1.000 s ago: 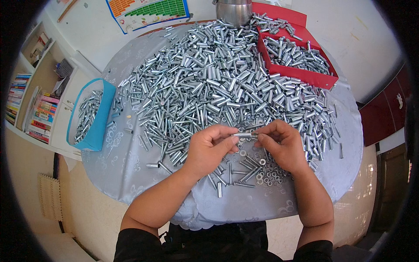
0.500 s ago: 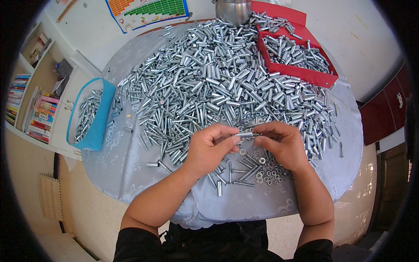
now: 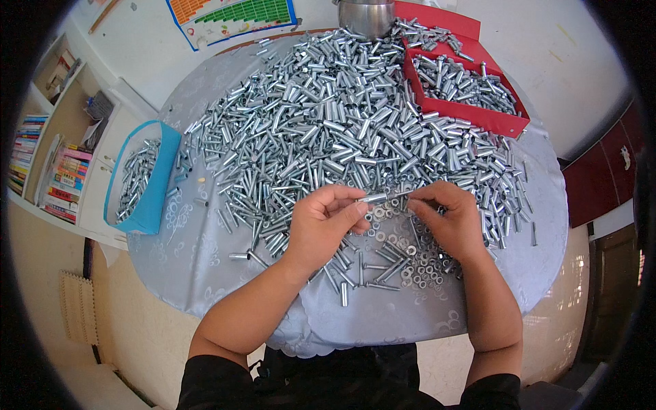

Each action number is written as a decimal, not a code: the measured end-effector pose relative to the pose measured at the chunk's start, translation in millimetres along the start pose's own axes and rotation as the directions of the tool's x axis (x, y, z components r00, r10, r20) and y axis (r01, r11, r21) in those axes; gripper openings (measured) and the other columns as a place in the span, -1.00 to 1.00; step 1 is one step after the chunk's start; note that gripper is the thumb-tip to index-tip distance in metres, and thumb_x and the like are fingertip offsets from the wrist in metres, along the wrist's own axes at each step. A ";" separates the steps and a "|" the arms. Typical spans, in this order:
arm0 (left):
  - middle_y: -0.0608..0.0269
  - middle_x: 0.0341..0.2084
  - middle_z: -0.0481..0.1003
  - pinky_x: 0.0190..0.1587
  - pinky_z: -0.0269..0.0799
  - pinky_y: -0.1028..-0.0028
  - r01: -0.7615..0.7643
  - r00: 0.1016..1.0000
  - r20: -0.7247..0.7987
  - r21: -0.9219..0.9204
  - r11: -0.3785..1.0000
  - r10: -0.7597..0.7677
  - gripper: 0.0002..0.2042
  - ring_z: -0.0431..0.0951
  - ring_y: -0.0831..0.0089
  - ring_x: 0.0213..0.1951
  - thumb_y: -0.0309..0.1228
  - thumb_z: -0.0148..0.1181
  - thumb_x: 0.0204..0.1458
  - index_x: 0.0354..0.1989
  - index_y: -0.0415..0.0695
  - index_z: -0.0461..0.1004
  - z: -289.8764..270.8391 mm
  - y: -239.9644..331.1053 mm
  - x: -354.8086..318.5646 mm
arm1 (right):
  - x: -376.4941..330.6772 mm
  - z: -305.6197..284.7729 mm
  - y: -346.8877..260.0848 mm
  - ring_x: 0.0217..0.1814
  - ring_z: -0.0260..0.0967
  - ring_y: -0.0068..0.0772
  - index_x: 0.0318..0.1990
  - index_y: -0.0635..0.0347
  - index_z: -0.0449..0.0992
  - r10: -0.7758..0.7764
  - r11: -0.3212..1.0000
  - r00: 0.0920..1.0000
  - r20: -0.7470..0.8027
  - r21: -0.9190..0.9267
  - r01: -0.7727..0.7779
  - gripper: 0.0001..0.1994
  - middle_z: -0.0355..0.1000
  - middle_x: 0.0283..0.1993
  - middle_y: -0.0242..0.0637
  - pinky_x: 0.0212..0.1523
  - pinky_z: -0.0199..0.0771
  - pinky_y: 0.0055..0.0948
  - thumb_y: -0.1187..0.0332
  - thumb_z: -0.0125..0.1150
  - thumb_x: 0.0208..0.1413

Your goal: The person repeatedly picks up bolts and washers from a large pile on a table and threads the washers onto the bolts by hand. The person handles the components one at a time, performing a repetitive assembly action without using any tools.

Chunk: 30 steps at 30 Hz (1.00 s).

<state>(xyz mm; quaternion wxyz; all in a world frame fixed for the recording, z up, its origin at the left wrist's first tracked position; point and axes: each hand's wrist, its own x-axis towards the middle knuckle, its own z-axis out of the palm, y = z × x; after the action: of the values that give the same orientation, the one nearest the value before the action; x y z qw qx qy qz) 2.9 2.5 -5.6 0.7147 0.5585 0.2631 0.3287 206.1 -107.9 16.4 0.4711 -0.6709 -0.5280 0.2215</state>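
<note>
The left hand (image 3: 326, 224) and right hand (image 3: 447, 217) meet at frame centre above the desk (image 3: 205, 273). Each grip is clamped on one end of a metal sleeve with bolt (image 3: 383, 197), held level between them. Loose washers (image 3: 417, 263) lie just below the right hand. A pile of metal sleeves (image 3: 342, 123) fills the upper centre; a blue tray (image 3: 154, 198) sits left, a red tray (image 3: 502, 123) upper right.

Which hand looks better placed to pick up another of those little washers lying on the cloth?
Probably the right hand. It hovers right above the loose washers, and only its fingertips touch the end of the metal sleeve. The left hand grips that sleeve and sits farther from the washers.
</note>
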 end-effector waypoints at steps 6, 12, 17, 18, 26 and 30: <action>0.12 -0.32 0.60 -0.32 0.57 0.53 -0.008 1.000 -0.027 0.015 1.000 0.008 -0.84 0.59 0.51 -0.41 -0.58 0.17 0.13 -0.12 -0.30 0.49 -1.2 1.1 0.4 | 2.0 -12.6 0.0 -0.28 0.40 -0.11 -0.43 0.15 0.60 -0.321 0.889 0.896 0.308 -0.229 0.397 -0.88 0.47 -0.39 -0.26 -0.19 0.38 -0.20 0.48 0.34 -0.22; 0.13 -0.33 0.60 -0.33 0.56 0.53 -0.013 1.000 -0.010 0.008 1.000 0.013 -0.83 0.59 0.52 -0.42 -0.56 0.18 0.13 -0.12 -0.30 0.49 0.5 -0.4 0.0 | -0.7 -10.2 0.5 -0.27 0.40 -0.12 -0.43 0.14 0.60 -0.322 0.859 0.858 0.400 -0.259 0.443 -0.91 0.43 -0.40 -0.26 -0.21 0.39 -0.20 0.46 0.33 -0.18; 0.14 -0.34 0.60 -0.34 0.55 0.54 -0.016 1.000 -0.003 0.005 1.000 0.016 -0.83 0.59 0.52 -0.42 -0.56 0.19 0.13 -0.11 -0.30 0.49 1.3 -1.2 -0.2 | -2.9 -7.6 0.6 -0.26 0.40 -0.11 -0.43 0.15 0.58 -0.296 0.859 0.872 0.389 -0.291 0.421 -0.92 0.41 -0.40 -0.23 -0.21 0.40 -0.19 0.43 0.31 -0.15; 0.14 -0.34 0.60 -0.34 0.55 0.54 -0.008 1.000 -0.004 0.012 1.000 0.008 -0.83 0.59 0.52 -0.42 -0.56 0.19 0.13 -0.11 -0.30 0.49 1.5 -0.5 -0.3 | -2.5 -7.2 1.2 -0.26 0.39 -0.10 -0.42 0.15 0.57 -0.296 0.859 0.870 0.395 -0.289 0.424 -0.91 0.40 -0.40 -0.23 -0.21 0.40 -0.18 0.44 0.31 -0.15; 0.13 -0.33 0.60 -0.34 0.55 0.55 0.021 1.000 -0.010 0.037 0.999 -0.020 -0.83 0.59 0.52 -0.42 -0.56 0.19 0.12 -0.12 -0.29 0.49 3.2 3.0 -1.3 | -1.2 -5.6 3.0 -0.32 0.41 -0.16 -0.34 0.17 0.53 -0.287 0.897 0.896 0.338 -0.234 0.375 -0.90 0.41 -0.40 -0.21 -0.26 0.41 -0.28 0.47 0.28 -0.06; 0.15 -0.35 0.60 -0.34 0.54 0.57 0.017 0.999 0.037 0.043 0.999 -0.019 -0.82 0.59 0.53 -0.42 -0.57 0.20 0.12 -0.11 -0.29 0.49 0.8 0.0 -0.8 | -4.4 2.0 -10.5 -0.38 0.40 -0.49 -0.30 0.24 0.51 0.080 0.997 0.992 0.093 -0.002 -0.081 -0.91 0.46 -0.38 -0.31 -0.30 0.39 -0.50 0.50 0.28 0.04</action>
<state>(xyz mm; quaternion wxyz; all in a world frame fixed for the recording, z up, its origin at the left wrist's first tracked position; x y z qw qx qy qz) 3.0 1.3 -5.4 0.7103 0.5773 0.2619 0.3061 197.8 -111.2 23.7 0.4374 -0.6802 -0.5217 0.2719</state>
